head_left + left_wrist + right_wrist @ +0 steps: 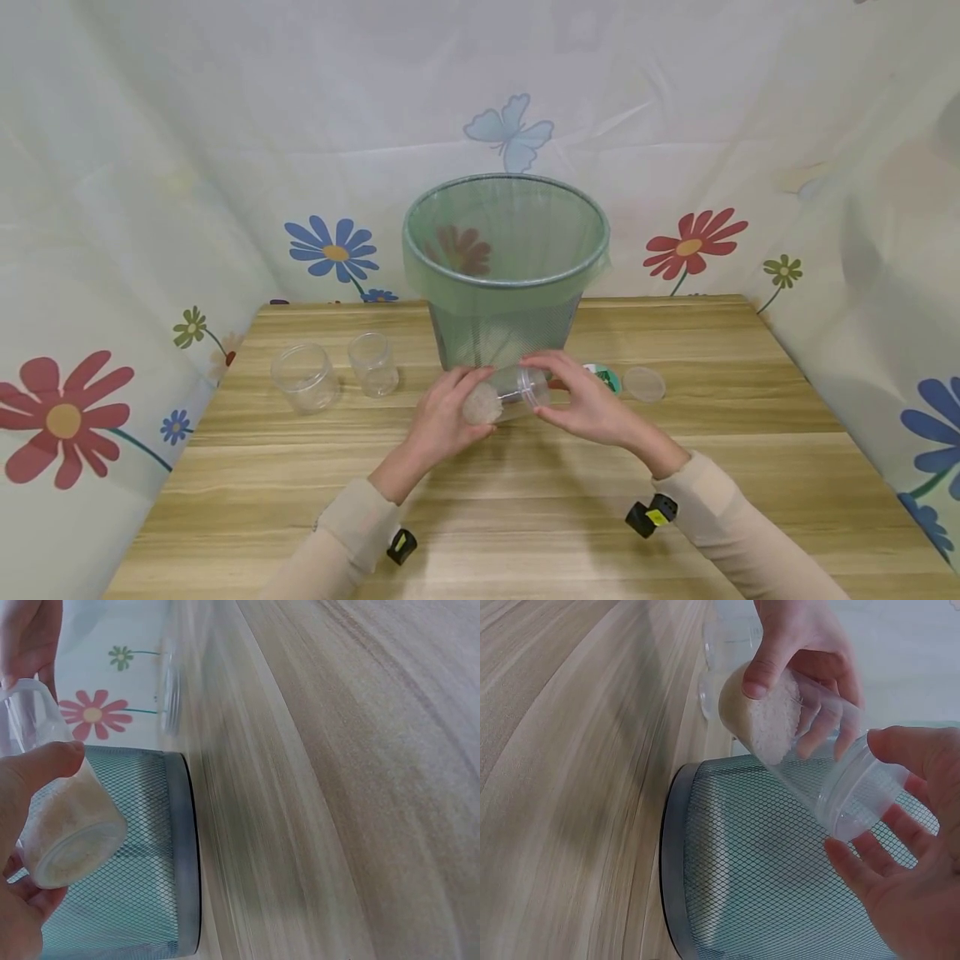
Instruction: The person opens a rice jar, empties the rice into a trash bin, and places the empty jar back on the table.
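Observation:
Tilted nearly onto its side, a clear plastic jar (512, 393) is held between both hands in front of the bin. White grains, like rice, (775, 716) lie at its base end. My left hand (447, 408) grips that end, thumb on one side and fingers round the other, as the left wrist view also shows. My right hand (581, 400) holds the clear ringed end (853, 787) with thumb and fingers spread around it. Whether that end is a cap or the jar's own rim, I cannot tell.
A mesh bin (504, 329) with a green liner stands behind the jar. Two clear cups, a wide one (306, 379) and a narrower one (373, 367), stand at left. To the right lie a clear round lid (644, 384) and a green-and-white printed piece (604, 377), partly hidden.

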`<action>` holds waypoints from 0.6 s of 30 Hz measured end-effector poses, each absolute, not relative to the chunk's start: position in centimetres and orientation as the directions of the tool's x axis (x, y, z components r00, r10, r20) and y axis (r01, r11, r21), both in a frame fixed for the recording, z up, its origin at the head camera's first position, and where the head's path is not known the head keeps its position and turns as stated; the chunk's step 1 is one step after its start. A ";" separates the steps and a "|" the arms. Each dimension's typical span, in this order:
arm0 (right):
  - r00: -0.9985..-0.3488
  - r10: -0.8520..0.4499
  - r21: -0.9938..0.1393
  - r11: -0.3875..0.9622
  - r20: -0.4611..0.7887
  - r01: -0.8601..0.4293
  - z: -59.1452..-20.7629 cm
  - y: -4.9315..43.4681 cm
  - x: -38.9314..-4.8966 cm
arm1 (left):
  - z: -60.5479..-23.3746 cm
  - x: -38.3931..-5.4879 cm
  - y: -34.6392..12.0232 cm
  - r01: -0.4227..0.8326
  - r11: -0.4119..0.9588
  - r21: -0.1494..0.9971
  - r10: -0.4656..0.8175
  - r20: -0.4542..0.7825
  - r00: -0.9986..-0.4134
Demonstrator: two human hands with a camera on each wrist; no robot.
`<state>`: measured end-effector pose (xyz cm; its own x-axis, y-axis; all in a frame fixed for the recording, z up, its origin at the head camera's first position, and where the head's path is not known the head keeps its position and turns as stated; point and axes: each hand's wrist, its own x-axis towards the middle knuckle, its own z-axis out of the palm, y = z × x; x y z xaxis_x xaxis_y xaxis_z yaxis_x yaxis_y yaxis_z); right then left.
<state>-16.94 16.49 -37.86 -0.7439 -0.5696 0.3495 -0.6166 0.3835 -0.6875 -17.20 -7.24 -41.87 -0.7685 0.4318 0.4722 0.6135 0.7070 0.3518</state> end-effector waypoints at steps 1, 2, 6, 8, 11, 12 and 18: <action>-0.741 -0.571 -0.683 0.384 0.353 -0.621 -37.9 16.5 -16.9 | -41.9 -17.2 -7.2 0.614 0.707 0.351 0.431 0.474 -0.768; -0.741 -0.572 -0.681 0.386 0.353 -0.623 -37.8 16.4 -16.9 | -41.9 -17.2 -7.3 0.614 0.707 0.352 0.430 0.475 -0.768; -0.740 -0.574 -0.670 0.399 0.350 -0.626 -37.9 16.4 -16.7 | -42.0 -17.2 -7.3 0.610 0.707 0.357 0.427 0.473 -0.771; -0.741 -0.576 -0.665 0.406 0.346 -0.626 -37.9 16.3 -16.7 | -42.1 -17.2 -7.3 0.609 0.708 0.358 0.426 0.471 -0.772; -0.739 -0.577 -0.659 0.409 0.348 -0.631 -38.1 16.3 -16.8 | -42.2 -17.2 -7.3 0.608 0.708 0.358 0.425 0.471 -0.773; -0.739 -0.575 -0.659 0.409 0.351 -0.632 -38.2 16.3 -16.8 | -42.3 -17.3 -7.3 0.609 0.708 0.358 0.425 0.472 -0.772; -0.770 -0.531 -0.663 0.438 0.355 -0.607 -38.5 16.2 -16.7 | -42.5 -17.3 -7.4 0.605 0.706 0.368 0.413 0.480 -0.774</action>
